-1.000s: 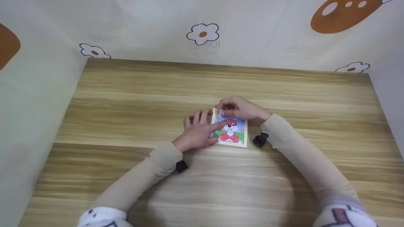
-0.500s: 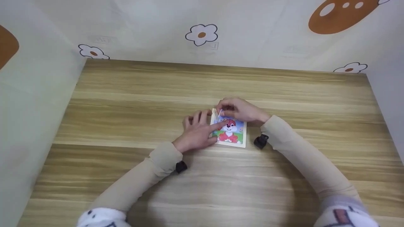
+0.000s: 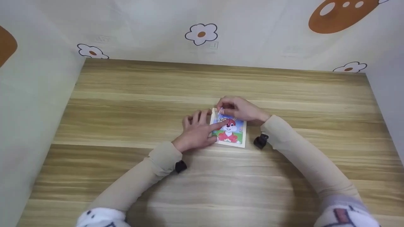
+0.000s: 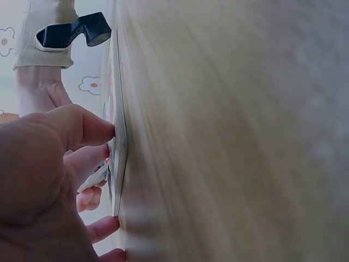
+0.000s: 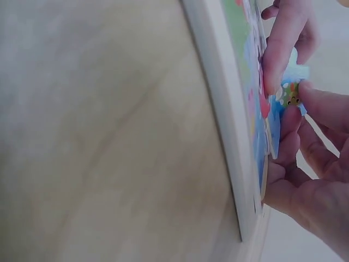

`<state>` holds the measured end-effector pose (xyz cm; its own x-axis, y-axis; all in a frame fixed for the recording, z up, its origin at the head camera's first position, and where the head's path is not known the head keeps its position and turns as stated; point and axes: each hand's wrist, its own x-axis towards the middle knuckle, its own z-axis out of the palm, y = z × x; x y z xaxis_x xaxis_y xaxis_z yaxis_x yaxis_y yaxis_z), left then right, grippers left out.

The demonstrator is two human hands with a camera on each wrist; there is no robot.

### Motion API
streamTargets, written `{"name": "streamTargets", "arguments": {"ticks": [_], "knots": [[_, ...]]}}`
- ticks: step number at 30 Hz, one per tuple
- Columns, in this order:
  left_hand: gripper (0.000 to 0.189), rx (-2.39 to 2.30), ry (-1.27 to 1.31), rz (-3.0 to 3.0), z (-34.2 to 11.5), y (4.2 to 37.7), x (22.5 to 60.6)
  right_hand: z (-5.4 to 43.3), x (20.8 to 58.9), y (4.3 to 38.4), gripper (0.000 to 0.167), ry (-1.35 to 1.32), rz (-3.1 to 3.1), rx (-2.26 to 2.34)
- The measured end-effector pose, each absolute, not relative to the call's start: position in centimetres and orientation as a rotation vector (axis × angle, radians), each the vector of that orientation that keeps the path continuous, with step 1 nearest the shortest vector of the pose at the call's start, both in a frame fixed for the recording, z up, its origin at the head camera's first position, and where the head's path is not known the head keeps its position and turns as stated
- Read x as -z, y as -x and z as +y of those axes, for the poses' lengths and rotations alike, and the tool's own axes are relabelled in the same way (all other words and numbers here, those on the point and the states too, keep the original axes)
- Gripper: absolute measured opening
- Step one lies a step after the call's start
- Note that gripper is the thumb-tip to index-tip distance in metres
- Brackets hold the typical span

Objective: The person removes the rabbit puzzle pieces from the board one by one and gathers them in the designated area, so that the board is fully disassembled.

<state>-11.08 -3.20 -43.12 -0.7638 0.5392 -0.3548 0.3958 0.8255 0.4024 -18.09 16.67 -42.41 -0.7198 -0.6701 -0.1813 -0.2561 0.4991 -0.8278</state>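
A jigsaw puzzle in a pale-edged tray lies flat on the table, showing a red and white cartoon animal on green and blue. My left hand spreads over its left side, the index finger pressing on the picture and the thumb at the lower left edge. At the upper left corner, my right hand pinches a puzzle piece between thumb and fingers. The piece is tilted up from the board, blue with a spotted green patch in the right wrist view. Its lower edge is partly hidden by the fingers.
The wood-grain table spreads around the puzzle. A pale wall with flower prints stands at the back, and more wall panels rise at left and right. A black camera sits on the right wrist, another on the left.
The pinched puzzle piece and the right fingers shift very slightly at the upper left corner. My left hand stays in place on the puzzle.
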Motion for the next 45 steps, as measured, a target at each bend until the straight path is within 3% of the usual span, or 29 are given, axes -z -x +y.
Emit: {"name": "streamTargets", "arguments": {"ticks": [8,16,29,45], "knots": [[0.058,-0.426,-0.792,2.474,-2.5,10.5,43.0,16.1,42.0,18.5,0.013,0.502,2.044,1.516],[0.059,-0.403,-0.814,2.480,-2.2,10.2,42.9,16.9,42.1,18.7,0.010,0.440,1.996,1.598],[0.062,-0.538,-0.783,2.529,-3.1,10.0,42.7,20.2,41.7,18.6,0.018,0.460,2.130,1.563],[0.066,-0.485,-0.675,2.596,-4.1,11.1,42.9,24.1,41.4,17.7,0.019,0.272,2.022,1.697]]}}
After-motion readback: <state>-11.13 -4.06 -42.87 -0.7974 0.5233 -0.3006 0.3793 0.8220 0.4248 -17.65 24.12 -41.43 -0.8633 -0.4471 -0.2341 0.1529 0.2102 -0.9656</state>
